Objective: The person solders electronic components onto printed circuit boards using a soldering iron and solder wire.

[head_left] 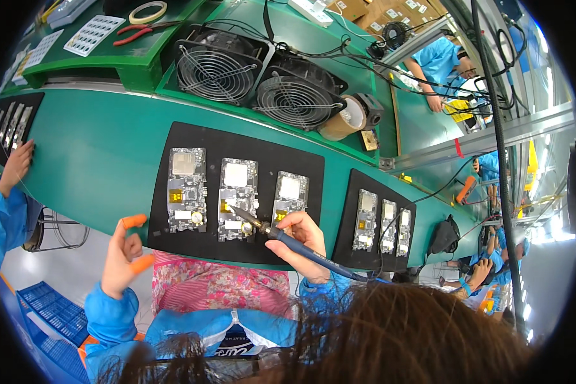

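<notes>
My right hand (306, 243) is closed round a soldering iron (291, 243) with a dark blue handle. Its tip points left over the middle circuit board (238, 176), close to an amber patch; whether it touches cannot be told. Another circuit board (187, 176) lies to the left, and a third circuit board (292, 192) is partly behind my right fingers. All three rest on a black mat (237, 137). My left hand (125, 256), with orange finger covers on thumb and forefinger, is raised off the mat's near left corner, fingers apart and holding nothing.
Two black fans (214, 70) with wire guards stand behind the mat, beside a tan roll (342, 121). A second mat (345, 211) with boards lies right. Red pliers (134, 33) rest on a green shelf. Cables hang at right. A co-worker's hand (18, 166) is at far left.
</notes>
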{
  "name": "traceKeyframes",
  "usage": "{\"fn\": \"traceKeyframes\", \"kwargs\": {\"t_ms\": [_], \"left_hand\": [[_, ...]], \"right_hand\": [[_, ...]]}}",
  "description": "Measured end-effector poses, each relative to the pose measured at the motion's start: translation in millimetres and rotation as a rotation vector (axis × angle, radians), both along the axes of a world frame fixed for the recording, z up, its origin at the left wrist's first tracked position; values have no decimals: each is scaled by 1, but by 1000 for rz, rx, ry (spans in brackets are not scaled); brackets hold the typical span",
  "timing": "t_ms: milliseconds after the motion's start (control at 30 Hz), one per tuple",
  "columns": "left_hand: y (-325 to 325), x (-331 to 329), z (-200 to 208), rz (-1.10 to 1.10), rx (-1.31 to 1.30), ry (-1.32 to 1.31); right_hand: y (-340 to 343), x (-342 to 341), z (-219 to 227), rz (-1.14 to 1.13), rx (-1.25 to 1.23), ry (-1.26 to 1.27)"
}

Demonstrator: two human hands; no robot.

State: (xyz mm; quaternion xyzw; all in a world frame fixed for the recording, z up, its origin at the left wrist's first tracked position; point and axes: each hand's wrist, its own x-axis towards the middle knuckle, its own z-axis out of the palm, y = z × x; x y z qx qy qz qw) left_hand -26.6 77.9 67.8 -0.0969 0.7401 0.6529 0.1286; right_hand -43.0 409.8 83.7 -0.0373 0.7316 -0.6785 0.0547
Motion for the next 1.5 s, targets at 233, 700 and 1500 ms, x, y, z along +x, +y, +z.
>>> {"fn": "traceKeyframes", "kwargs": {"t_ms": [233, 700, 1500], "left_hand": [[22, -20, -15, 96, 65, 141], [49, 1, -10, -124, -787, 644], [56, -7, -7, -140, -783, 666]], "right_hand": [[-25, -16, -25, 64, 81, 279], [-32, -21, -35, 95, 162, 439], [-37, -27, -38, 177, 198, 493]]}}
